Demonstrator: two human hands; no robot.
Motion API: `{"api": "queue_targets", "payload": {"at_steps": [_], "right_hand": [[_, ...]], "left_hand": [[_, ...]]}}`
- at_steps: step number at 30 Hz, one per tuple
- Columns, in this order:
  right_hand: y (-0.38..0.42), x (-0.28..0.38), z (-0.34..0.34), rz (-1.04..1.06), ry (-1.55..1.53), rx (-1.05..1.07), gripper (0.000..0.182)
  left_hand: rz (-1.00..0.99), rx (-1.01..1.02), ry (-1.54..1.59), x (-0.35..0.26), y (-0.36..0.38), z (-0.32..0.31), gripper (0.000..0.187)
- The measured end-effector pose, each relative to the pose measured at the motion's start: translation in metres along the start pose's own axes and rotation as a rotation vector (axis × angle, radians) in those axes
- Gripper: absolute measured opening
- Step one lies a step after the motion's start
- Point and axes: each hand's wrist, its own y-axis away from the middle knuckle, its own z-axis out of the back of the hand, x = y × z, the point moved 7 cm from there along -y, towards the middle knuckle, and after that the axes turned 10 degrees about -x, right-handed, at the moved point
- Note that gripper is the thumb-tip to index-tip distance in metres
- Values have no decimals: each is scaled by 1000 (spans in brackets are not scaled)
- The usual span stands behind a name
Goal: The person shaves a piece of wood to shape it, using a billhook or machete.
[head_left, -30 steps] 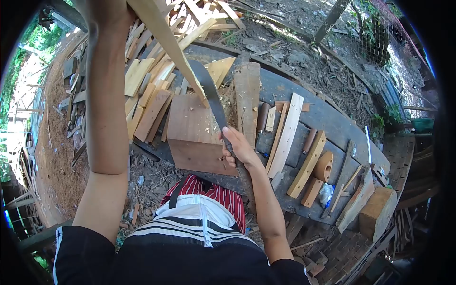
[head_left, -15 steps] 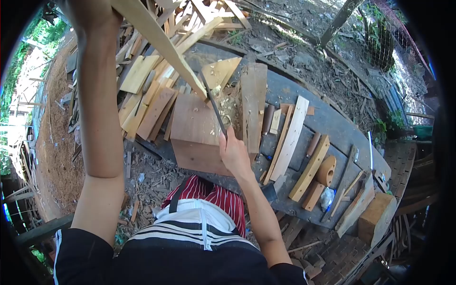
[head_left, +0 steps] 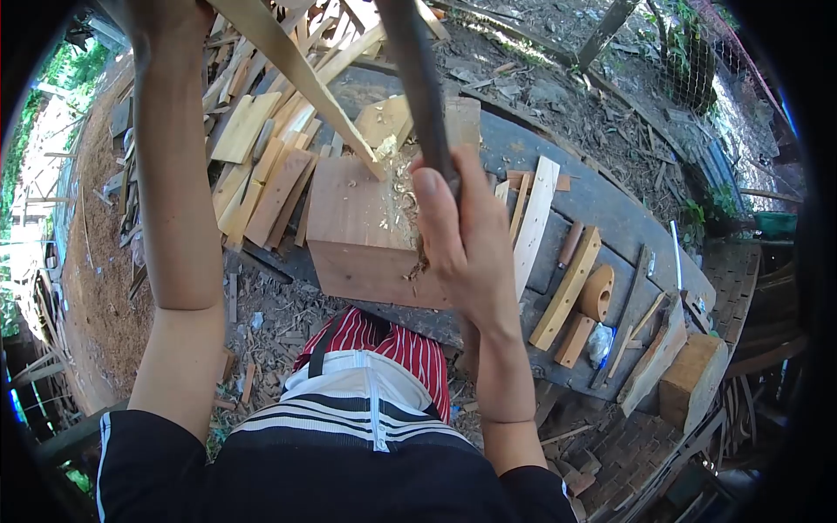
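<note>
My left hand (head_left: 164, 16), partly cut off by the top edge, grips the upper end of a long pale wooden strip (head_left: 296, 71). The strip slants down, its lower end resting on a big squared wooden block (head_left: 357, 209). My right hand (head_left: 471, 240) is closed around a machete (head_left: 418, 83), raised in front of the block with its dark blade pointing up and out of view. Curled wood shavings (head_left: 403, 187) lie on the block beside the strip's tip.
Several boards (head_left: 277, 196) are piled left of the block. On the dark table (head_left: 514, 144) to the right lie a white board (head_left: 534, 227), a drilled wooden bar (head_left: 567, 288), a rounded wooden piece with a hole (head_left: 596, 292) and a chunky block (head_left: 689, 383). A wire fence (head_left: 693, 83) stands beyond.
My right hand has lifted the machete up off the strip's lower end, toward the camera and slightly right. My left hand still holds the strip in nearly the same place.
</note>
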Motion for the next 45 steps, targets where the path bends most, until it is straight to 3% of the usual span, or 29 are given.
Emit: {"api": "queue_targets", "payload": {"at_steps": [2,4,6,8,9,10,12,13,14,16,17,19,20,21,22,24,25,26,28,29,30,32,33,37,40,42,45], "right_hand": [[0,6,0,124,7,-60,34],[14,-52,-21,95,157,-142,34],[40,-184,-63,-180,596,91,35],[32,-193,-67,-37,570,8,36],[46,-193,-62,54,560,-50,37],[51,-185,-53,35,569,-52,37],[45,-191,-60,-645,-105,304,40],[52,-191,-63,-920,-523,386,39],[52,-189,-64,-911,-532,375,39],[46,-186,-57,-828,-258,299,38],[37,-165,-51,-645,-101,251,37],[26,-118,-36,-561,-129,209,34],[14,-85,-23,-356,-101,139,33],[7,-54,-13,-151,-74,70,32],[7,-37,-11,-163,-75,75,32],[3,13,8,216,-26,-190,28],[6,1,2,216,5,-211,23],[11,-32,-15,128,149,-164,27],[31,-146,-52,-147,492,42,34],[48,-204,-65,-345,685,197,38],[44,-215,-65,-328,677,180,38],[46,-218,-65,-325,541,208,45],[51,-222,-66,-340,541,209,45],[14,-161,-52,-345,367,193,41],[4,-120,-42,-261,328,142,38],[11,-100,-36,-153,376,82,37],[31,-120,-48,-58,428,54,35]], "left_hand": [[-334,-385,-953,-7,28,-83,64],[-448,-400,-1020,-4,37,-110,65],[-580,-402,-1073,-18,47,-121,65],[-304,58,-587,-8,43,-130,66],[-253,-119,-666,-5,33,-106,64],[-236,-124,-654,2,41,-119,64],[-352,-546,-900,-8,50,-140,63],[-394,-291,-830,-5,51,-159,59],[-398,-279,-820,-3,54,-161,59],[-452,-437,-944,-9,58,-152,57],[-447,-429,-945,-9,58,-153,57],[-508,-442,-1013,-10,62,-154,63],[-535,-455,-1057,-13,66,-152,65],[-404,-824,-811,-25,64,-157,70],[-395,-828,-820,-27,63,-136,70],[-280,-525,-1117,-21,43,-94,73],[-497,-442,-1137,-19,61,-143,76],[-496,-450,-1149,-22,54,-125,76],[-730,-431,-1287,-36,35,-94,74],[-201,-275,-856,-14,38,-100,72],[-222,-261,-851,-15,45,-125,72],[-335,-370,-800,-22,64,-151,71],[-450,-307,-846,-26,64,-137,74],[-434,-450,-901,-29,76,-146,79],[-152,-236,-540,-48,56,-92,17],[-157,-321,-570,-66,66,-77,15],[-50,-168,-537,-87,74,-62,22]]}}
